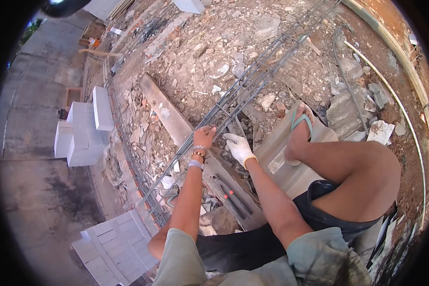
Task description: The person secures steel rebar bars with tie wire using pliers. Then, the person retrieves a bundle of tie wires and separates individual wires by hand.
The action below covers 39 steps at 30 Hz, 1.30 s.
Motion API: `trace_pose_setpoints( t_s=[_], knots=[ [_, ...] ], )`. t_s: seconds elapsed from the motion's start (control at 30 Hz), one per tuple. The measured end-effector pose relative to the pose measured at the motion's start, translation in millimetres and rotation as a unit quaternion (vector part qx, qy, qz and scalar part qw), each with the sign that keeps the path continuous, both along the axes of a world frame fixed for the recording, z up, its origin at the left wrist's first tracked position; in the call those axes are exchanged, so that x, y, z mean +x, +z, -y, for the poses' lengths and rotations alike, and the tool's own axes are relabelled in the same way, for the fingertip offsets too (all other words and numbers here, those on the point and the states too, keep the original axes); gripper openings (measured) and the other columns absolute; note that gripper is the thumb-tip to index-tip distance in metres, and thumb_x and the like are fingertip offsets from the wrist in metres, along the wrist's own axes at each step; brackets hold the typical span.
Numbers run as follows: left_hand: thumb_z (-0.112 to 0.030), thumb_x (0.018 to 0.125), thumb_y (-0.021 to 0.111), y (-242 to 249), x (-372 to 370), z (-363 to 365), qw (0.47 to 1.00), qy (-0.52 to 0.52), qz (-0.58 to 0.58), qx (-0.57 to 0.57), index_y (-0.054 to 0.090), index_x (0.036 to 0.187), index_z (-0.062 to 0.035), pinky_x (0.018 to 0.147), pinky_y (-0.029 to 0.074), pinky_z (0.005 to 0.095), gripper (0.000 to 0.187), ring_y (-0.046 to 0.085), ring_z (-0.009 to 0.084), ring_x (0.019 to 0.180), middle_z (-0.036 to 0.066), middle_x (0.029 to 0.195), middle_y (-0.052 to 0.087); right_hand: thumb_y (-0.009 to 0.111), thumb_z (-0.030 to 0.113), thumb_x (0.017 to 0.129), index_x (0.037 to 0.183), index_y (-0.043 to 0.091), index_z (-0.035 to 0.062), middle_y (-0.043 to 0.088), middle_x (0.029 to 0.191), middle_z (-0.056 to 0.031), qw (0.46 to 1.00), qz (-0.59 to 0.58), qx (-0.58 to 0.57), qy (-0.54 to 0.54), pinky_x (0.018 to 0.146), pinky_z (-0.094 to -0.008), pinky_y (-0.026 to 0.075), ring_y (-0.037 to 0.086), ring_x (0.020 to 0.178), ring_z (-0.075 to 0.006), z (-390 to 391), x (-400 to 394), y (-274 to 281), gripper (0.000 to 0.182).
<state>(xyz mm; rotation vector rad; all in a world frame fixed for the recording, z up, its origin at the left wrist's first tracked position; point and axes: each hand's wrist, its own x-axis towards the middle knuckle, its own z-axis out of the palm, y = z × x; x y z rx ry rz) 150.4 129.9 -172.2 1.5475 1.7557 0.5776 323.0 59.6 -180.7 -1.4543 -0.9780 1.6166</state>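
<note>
Steel bars: we see the long cage of bars (226, 110) run from between one and two o'clock, past the centre, down to between seven and eight.
Left hand: our bare left hand (204, 137), with bracelets (199, 153) at its wrist, touches the bars near the centre, fingers bent; we cannot tell whether they clasp a bar.
Right hand: our right hand (238, 148) wears a pale glove, just beside the left at four o'clock, fingers partly curled; we cannot tell what, if anything, it grips.
Plank: our plank (164, 109) passes beneath the bars, from between ten and eleven o'clock to five.
Tool: a dark tool (231, 192) with orange-red marks lies on the plank, between five and six.
Foot: our foot in a green flip-flop (302, 121) rests on a board (286, 143), between two and three.
White blocks: we have one stack (88, 138) at nine, another (117, 248) between seven and eight.
</note>
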Motion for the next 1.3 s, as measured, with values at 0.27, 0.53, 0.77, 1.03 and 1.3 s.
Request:
trace_pose_setpoints(
  t_s=[0.27, 0.53, 0.77, 1.03, 1.3],
  knots=[
    [-0.019, 0.085, 0.073, 13, 22, 14, 0.992, 0.055, -0.018, 0.108, 0.075, 0.096, -0.0029, 0.069, 0.054, 0.0307, 0.020, 0.073, 0.0209, 0.075, 0.014, 0.084, 0.075, 0.048, 0.015, 0.094, 0.129, 0.062, 0.0062, 0.071, 0.100, -0.0168, 0.999, 0.017, 0.002, 0.034, 0.083, -0.0365, 0.050, 0.067, 0.089, -0.0263, -8, -9, -5, 0.039],
    [-0.018, 0.090, 0.066, 29, 29, 41, 0.991, 0.020, -0.012, 0.130, 0.072, 0.108, -0.0065, 0.081, 0.055, 0.0339, 0.022, 0.072, 0.0243, 0.093, 0.014, 0.105, 0.073, 0.048, 0.013, 0.093, 0.126, 0.062, 0.0017, 0.067, 0.118, -0.0212, 0.992, 0.111, 0.058, 0.020, 0.092, -0.0377, 0.049, 0.065, 0.106, -0.0325, -20, -14, -6, 0.038],
    [-0.017, 0.091, 0.057, 42, 21, 64, 0.936, -0.200, -0.165, 0.240, 0.059, 0.132, -0.0062, 0.102, 0.045, 0.0422, 0.043, 0.055, 0.0332, 0.123, 0.014, 0.137, 0.058, 0.047, 0.013, 0.092, 0.128, 0.061, 0.0005, 0.063, 0.126, -0.0218, 0.993, 0.097, 0.046, 0.039, 0.101, -0.0378, 0.044, 0.060, 0.118, -0.0344, -19, -12, -1, 0.040],
    [-0.026, 0.096, 0.051, 42, 19, 71, 0.903, -0.243, -0.283, 0.215, 0.055, 0.137, -0.0064, 0.106, 0.035, 0.0468, 0.045, 0.046, 0.0320, 0.130, 0.011, 0.150, 0.044, 0.048, 0.016, 0.095, 0.125, 0.063, -0.0003, 0.068, 0.121, -0.0161, 0.998, -0.040, 0.020, 0.036, 0.095, -0.0346, 0.048, 0.064, 0.110, -0.0235, -21, -6, -18, 0.037],
    [-0.033, 0.089, 0.066, 33, 37, 71, 0.911, -0.052, -0.315, 0.260, 0.075, 0.107, -0.0168, 0.105, 0.032, 0.0515, 0.026, 0.047, 0.0313, 0.127, 0.005, 0.130, 0.059, 0.049, 0.021, 0.088, 0.115, 0.068, 0.0035, 0.068, 0.111, -0.0215, 0.978, 0.147, 0.064, 0.131, 0.095, -0.0421, 0.048, 0.063, 0.107, -0.0364, -33, 8, -10, 0.037]
  ],
)
